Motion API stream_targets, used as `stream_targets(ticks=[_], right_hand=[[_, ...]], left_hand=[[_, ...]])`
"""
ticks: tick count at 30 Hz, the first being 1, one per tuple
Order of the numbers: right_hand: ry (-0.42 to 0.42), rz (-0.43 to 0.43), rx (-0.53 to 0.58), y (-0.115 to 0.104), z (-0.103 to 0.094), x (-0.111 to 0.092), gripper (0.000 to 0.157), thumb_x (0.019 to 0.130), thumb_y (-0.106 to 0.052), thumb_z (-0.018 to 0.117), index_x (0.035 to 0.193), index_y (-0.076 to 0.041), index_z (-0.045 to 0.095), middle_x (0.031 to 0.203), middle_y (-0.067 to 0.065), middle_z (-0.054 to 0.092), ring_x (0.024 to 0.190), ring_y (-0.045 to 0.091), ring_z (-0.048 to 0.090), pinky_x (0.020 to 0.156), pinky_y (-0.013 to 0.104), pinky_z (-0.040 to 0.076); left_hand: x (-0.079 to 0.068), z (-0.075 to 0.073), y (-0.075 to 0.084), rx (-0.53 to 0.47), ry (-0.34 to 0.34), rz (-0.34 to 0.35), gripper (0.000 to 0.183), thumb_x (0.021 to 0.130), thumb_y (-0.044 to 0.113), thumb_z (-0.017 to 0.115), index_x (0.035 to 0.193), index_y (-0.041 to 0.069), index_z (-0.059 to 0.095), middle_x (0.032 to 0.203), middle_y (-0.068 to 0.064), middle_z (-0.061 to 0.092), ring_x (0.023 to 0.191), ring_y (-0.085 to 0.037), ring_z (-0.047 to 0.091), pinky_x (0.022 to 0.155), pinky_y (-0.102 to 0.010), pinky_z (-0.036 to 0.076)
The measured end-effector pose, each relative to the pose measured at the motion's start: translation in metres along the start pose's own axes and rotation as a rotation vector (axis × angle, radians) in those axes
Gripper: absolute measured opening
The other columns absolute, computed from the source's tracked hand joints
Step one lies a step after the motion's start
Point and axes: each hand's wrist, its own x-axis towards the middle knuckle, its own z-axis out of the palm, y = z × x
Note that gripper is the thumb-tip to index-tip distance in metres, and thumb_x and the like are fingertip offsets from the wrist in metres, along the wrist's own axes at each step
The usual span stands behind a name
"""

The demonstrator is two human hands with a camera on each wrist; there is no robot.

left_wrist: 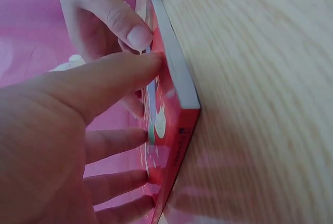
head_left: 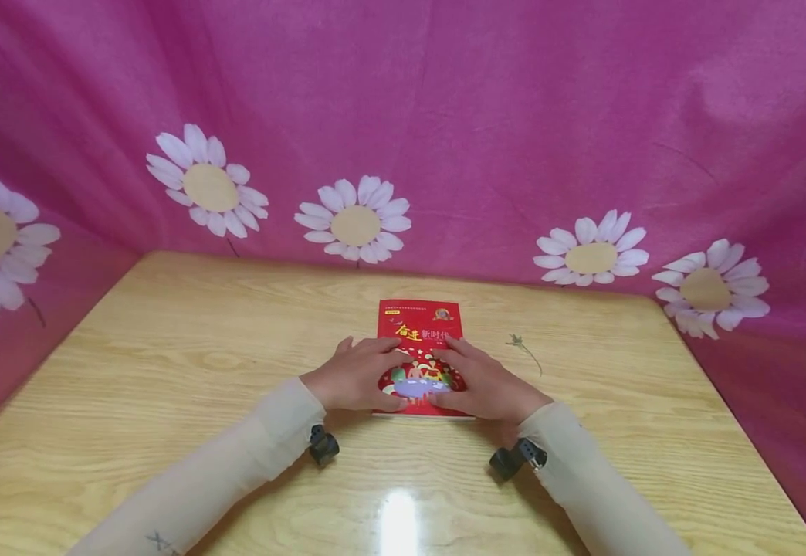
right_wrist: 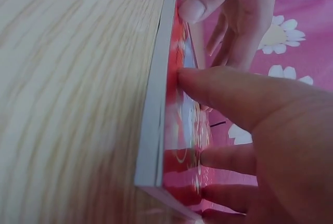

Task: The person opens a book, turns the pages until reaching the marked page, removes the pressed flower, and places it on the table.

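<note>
A red paperback book (head_left: 420, 316) with yellow and white lettering and colourful figures on its cover lies closed and flat on the wooden table. My left hand (head_left: 357, 377) rests on the left part of the cover, its fingers spread and the thumb near the bottom edge. From the other side my right hand (head_left: 493, 384) rests on the cover the same way. Both wrist views show fingertips right at the glossy cover, with the book's white page edge (left_wrist: 174, 52) facing the person. In the right wrist view the two thumbs come close to each other over the book (right_wrist: 171, 86).
The wooden table (head_left: 167, 371) reaches back to a pink cloth (head_left: 472, 139) with large white daisies, which also hangs at both sides. A small dark sprig-like mark (head_left: 526, 351) shows on the table right of the book. Small black cameras (head_left: 323, 445) sit on both wrists.
</note>
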Motion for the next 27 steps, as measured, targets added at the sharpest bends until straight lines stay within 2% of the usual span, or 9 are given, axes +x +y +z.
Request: stream_targets(ticks=[4, 11, 17, 22, 27], right_hand=[[-0.007, 0.041, -0.002, -0.001, -0.001, 0.002, 0.082, 0.079, -0.047, 0.075, 0.148, -0.021, 0.039, 0.159, 0.005, 0.022, 0.142, 0.031, 0.022, 0.104, 0.059, 0.036], [-0.001, 0.047, -0.057, -0.001, -0.003, 0.007, 0.081, 0.080, -0.048, 0.073, 0.149, -0.020, 0.039, 0.159, 0.008, 0.022, 0.143, 0.032, 0.022, 0.114, 0.057, 0.016], [0.001, 0.026, -0.068, -0.001, -0.001, 0.009, 0.082, 0.080, -0.049, 0.072, 0.149, -0.021, 0.038, 0.159, 0.009, 0.021, 0.143, 0.033, 0.022, 0.110, 0.060, 0.023], [-0.006, 0.036, -0.067, -0.003, -0.003, 0.007, 0.082, 0.081, -0.050, 0.072, 0.150, -0.022, 0.037, 0.159, 0.008, 0.020, 0.144, 0.031, 0.020, 0.113, 0.057, 0.018], [0.022, 0.047, -0.064, 0.000, -0.013, -0.006, 0.082, 0.081, -0.052, 0.071, 0.150, -0.022, 0.038, 0.160, 0.010, 0.019, 0.145, 0.032, 0.016, 0.114, 0.058, 0.012]], left_hand=[[0.003, -0.001, -0.001, 0.008, -0.007, -0.009, 0.074, 0.074, 0.050, 0.078, 0.140, 0.029, 0.051, 0.151, -0.002, 0.038, 0.139, -0.023, 0.031, 0.112, -0.062, 0.011], [0.009, -0.002, -0.003, -0.009, -0.017, -0.010, 0.077, 0.075, 0.050, 0.077, 0.143, 0.028, 0.048, 0.154, -0.003, 0.034, 0.141, -0.023, 0.027, 0.113, -0.061, 0.010], [0.007, -0.001, -0.003, -0.015, -0.024, -0.018, 0.079, 0.075, 0.049, 0.078, 0.144, 0.026, 0.047, 0.154, -0.004, 0.033, 0.142, -0.025, 0.026, 0.113, -0.059, 0.014], [0.006, -0.003, -0.002, 0.045, -0.020, 0.009, 0.078, 0.076, 0.051, 0.076, 0.143, 0.025, 0.048, 0.154, -0.005, 0.033, 0.141, -0.026, 0.027, 0.111, -0.056, 0.022], [0.004, -0.006, -0.003, 0.042, 0.001, 0.047, 0.078, 0.078, 0.054, 0.073, 0.144, 0.023, 0.046, 0.154, -0.006, 0.034, 0.142, -0.026, 0.027, 0.113, -0.059, 0.014]])
